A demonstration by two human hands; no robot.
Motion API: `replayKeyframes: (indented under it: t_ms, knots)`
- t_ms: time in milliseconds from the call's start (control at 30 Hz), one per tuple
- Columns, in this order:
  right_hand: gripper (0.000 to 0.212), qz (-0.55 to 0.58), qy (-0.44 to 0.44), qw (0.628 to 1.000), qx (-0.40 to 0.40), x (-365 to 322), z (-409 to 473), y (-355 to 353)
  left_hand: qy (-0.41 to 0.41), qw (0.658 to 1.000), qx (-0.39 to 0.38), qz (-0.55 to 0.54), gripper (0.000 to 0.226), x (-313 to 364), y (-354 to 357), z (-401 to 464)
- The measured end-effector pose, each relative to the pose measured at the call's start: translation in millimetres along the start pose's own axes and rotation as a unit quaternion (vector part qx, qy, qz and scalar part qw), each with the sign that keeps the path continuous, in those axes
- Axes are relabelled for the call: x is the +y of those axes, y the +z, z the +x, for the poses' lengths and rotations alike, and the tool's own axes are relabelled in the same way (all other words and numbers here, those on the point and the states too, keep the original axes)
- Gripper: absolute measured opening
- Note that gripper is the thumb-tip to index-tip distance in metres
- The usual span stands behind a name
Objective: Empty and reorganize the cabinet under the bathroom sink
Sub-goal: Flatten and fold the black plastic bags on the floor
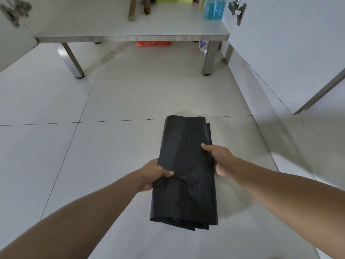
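So you are holding the black bag (186,165) flat between both hands, low over the floor (112,101) and right in front of you. It is folded into a long shape, and its long way runs from you toward the cabinet (130,32). Your left hand (154,173) grips the left edge, closer to the near end, with the thumb on top and the fingers curled under. Your right hand (217,158) grips the right edge a bit further up, thumb on top too. Both hands are closed on the bag, so neither one is free.

The bag is thin, soft plastic, a little shiny, with wrinkles bunched where your left thumb pinches. It looks floppy (it will sag if one hand lets go). You can see stacked layers at the near end and along the right side.

The floor is made of big, smooth, pale tiles with thin dark lines between them. Ahead, the cabinet stands open on metal legs (73,58), and its bottom shelf is flat and white. A blue bottle (214,8) stands near the right of the shelf, and two brown wooden-looking handles (139,7) rest further left. Something orange (154,43) lies under the cabinet. An open white door (280,49) with a metal hinge (237,11) is on your right.

I think the bag goes back on the shelf next, straight ahead.
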State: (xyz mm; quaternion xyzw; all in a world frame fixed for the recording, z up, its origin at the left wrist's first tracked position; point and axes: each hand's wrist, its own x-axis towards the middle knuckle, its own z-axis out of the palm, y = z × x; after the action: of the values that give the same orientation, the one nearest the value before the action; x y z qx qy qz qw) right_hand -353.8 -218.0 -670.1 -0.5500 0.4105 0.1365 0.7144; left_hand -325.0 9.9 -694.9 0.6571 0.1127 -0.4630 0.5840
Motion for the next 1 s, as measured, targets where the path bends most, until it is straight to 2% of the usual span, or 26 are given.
replayKeyframes:
  t_ms: [133,200,233,300,367,433,533,633,733,800,833,900,967,1000]
  knots:
    - [0.028,-0.042,-0.013,0.998,0.044,-9,23,0,0.02,0.994,0.091,0.06,0.051,2,-3,2]
    - [0.031,-0.109,-0.035,0.989,0.095,-16,36,3,0.017,0.987,0.117,0.105,0.058,1,-6,2]
    - [0.033,-0.176,-0.061,0.974,0.129,-21,40,5,0.015,0.984,0.118,0.136,0.058,1,-8,2]
    - [0.039,-0.331,-0.127,0.917,0.184,-32,44,12,0.02,0.972,0.123,0.198,0.056,2,-13,3]
    - [0.047,-0.422,-0.185,0.865,0.199,-42,47,19,0.041,0.956,0.152,0.247,0.05,6,-23,4]
    - [0.055,-0.486,-0.241,0.819,0.187,-52,54,25,0.073,0.932,0.193,0.296,0.044,15,-37,5]
    - [0.058,-0.561,-0.307,0.758,0.13,-70,66,36,0.089,0.905,0.256,0.328,0.049,24,-65,7]
    - [0.054,-0.623,-0.301,0.716,0.088,-87,77,51,0.058,0.884,0.289,0.363,0.054,23,-101,2]
    - [0.048,-0.677,-0.22,0.699,0.071,-99,88,55,-0.023,0.851,0.268,0.451,0.071,19,-126,-14]
    - [0.033,-0.694,-0.203,0.689,0.041,-102,92,53,-0.041,0.845,0.268,0.461,0.068,10,-136,-27]
    - [0.024,-0.702,-0.209,0.679,0.042,-102,94,52,-0.038,0.85,0.272,0.449,0.063,6,-140,-32]
    - [0.022,-0.71,-0.218,0.667,0.062,-101,96,49,-0.022,0.883,0.29,0.368,0.047,-4,-143,-39]
    - [0.027,-0.696,-0.223,0.678,0.079,-99,91,46,-0.005,0.909,0.309,0.279,0.03,-9,-141,-45]
    - [0.03,-0.677,-0.218,0.697,0.086,-99,87,45,0.007,0.909,0.325,0.261,0.023,-11,-140,-45]
